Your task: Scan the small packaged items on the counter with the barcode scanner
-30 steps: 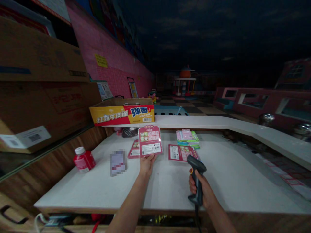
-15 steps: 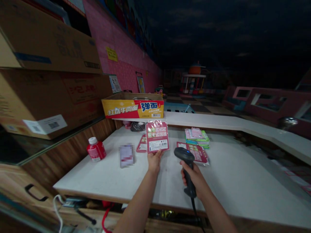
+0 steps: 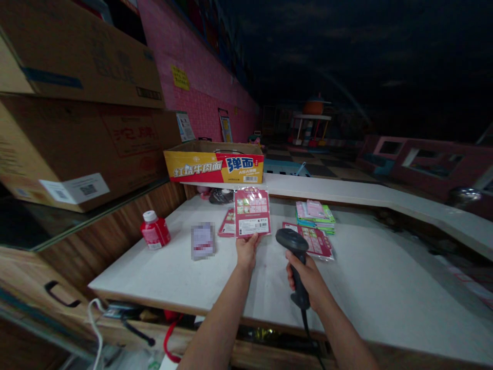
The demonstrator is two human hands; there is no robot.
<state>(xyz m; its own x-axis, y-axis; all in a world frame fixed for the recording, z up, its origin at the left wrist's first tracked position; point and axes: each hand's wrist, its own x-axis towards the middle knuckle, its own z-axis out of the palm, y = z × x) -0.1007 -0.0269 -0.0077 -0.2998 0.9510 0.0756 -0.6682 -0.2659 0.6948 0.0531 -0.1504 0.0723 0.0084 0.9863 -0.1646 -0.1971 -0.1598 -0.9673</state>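
My left hand (image 3: pixel 246 250) grips the lower edge of a flat red packet in clear wrap (image 3: pixel 253 211), its printed back with a barcode label turned toward me. A black barcode scanner (image 3: pixel 293 246) is in my right hand (image 3: pixel 306 275), fingers wrapped round its handle, its head close to the packet's right side. Its cable hangs down past the table edge. Behind the held packet lies another red packet (image 3: pixel 227 224), partly hidden. To the right of the scanner more red packets (image 3: pixel 318 244) lie flat, beside a stack of green, blue and pink packets (image 3: pixel 316 216).
A red bottle with a white cap (image 3: pixel 155 230) and a blurred-out small item (image 3: pixel 203 240) stand on the white table (image 3: pixel 162 280). An open yellow-and-red carton (image 3: pixel 215 167) sits on the raised ledge (image 3: pixel 331 188). Large cardboard boxes (image 3: pixel 92 149) are stacked at left.
The view has shifted slightly. Both hands keep their holds on the packet and the scanner. The blue light seen on top of the scanner earlier no longer shows.
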